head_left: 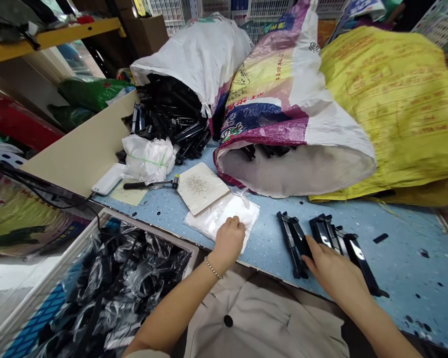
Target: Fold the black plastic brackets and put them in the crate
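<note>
My left hand [229, 240] rests with curled fingers on a clear plastic bag of white stuff [224, 214] near the front edge of the blue table [395, 223]. My right hand [330, 268] lies over a row of long black plastic parts [296, 241], its fingers bent onto them between the left pieces and the right black parts [353, 248]. A beige tile [201, 187] with tiny screws scattered on it sits just behind the bag.
A small black-handled hammer [151, 184], a bundle of white bags [149, 158] and a white flat device [107, 180] lie at the left. Woven sacks [283, 99] spill black parts [171, 119] at the back; a yellow sack [395, 99] lies right. A bin of bagged parts [115, 288] stands lower left.
</note>
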